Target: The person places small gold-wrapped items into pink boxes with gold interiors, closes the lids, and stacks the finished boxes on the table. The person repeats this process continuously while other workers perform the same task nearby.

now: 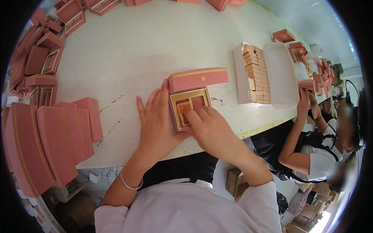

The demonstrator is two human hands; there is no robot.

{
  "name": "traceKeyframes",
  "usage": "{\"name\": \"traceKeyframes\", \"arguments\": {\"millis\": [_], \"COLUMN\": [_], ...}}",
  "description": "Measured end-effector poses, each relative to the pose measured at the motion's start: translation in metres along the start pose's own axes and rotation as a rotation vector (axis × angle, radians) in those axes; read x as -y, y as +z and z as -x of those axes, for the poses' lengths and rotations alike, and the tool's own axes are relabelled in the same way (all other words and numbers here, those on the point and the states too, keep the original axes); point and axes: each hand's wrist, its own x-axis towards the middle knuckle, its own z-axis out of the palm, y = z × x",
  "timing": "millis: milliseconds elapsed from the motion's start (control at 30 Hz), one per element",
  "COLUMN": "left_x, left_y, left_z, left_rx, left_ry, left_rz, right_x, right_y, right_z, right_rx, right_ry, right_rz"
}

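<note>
A pink gift box (174, 113) with a gold-edged inner tray lies open on the table in front of me. Its pink lid (199, 79), with a gold band and emblem, stands raised at the far side. My left hand (154, 118) braces the box's left side, index finger up by the lid and thumb along the near edge. In the tray's left compartment sits a small orange box with a pale rim (183, 110). The bent fingers of my right hand (211, 126) close on its right edge; their tips are partly hidden. The right compartment shows a bare pink bottom.
A white carton (241, 81) of small tan boxes (256, 73) stands to the right, flap folded out. Large pink boxes (58, 136) stand in a row at left; open gift boxes (40, 58) crowd the far left. A co-worker (311, 155) handles a pink box at right.
</note>
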Motion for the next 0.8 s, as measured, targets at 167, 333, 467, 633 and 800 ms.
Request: {"name": "traceKeyframes", "arguments": {"millis": [167, 333, 467, 633, 800], "left_x": [0.002, 0.001, 0.001, 0.001, -0.003], "left_y": [-0.002, -0.001, 0.000, 0.002, 0.003], "left_z": [0.000, -0.002, -0.003, -0.001, -0.002], "left_rx": [0.028, 0.003, 0.005, -0.008, 0.007], "left_ry": [0.010, 0.016, 0.021, 0.006, 0.008], "left_rz": [0.017, 0.013, -0.001, 0.002, -0.002], "right_x": [-0.019, -0.021, -0.025, -0.018, -0.027], "right_y": [-0.010, -0.020, -0.027, -0.019, -0.026], "right_z": [-0.006, -0.024, -0.030, -0.031, -0.016], "right_rx": [0.151, 0.299, 0.401, 0.441, 0.305], "right_ry": [-0.065, 0.211, 0.284, 0.236, 0.165], "right_rz": [-0.079, -0.335, -0.437, -0.252, -0.443]}}
